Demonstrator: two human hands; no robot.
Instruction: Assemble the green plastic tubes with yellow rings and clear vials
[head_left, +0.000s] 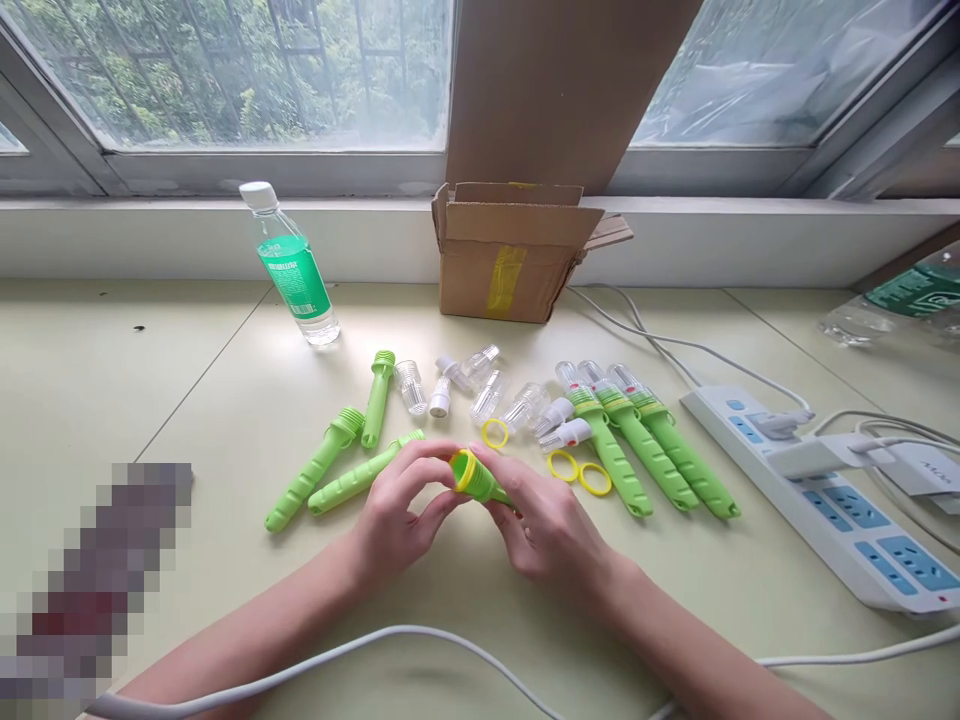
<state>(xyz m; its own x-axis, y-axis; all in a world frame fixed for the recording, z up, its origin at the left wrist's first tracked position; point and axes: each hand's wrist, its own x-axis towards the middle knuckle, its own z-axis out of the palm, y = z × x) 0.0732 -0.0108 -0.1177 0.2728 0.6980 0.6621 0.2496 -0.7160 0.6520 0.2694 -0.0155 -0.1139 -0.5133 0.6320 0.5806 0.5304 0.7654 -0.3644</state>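
My right hand (551, 525) grips a green ribbed handle (484, 485) near the table's middle. A yellow ring (462, 470) sits on the handle's open end, and the fingertips of my left hand (401, 505) pinch it there. Three bare green handles (330, 465) lie to the left of my hands. To the right lie three assembled green handles (637, 450) with clear tips. Clear caps (487, 395), small white parts (440, 400) and loose yellow rings (577, 472) are scattered behind my hands.
An open cardboard box (510, 255) stands at the back by the window sill. A water bottle with a green label (294, 265) stands back left. A white power strip (825, 495) with plugs lies at the right. A white cable (390, 640) crosses the front.
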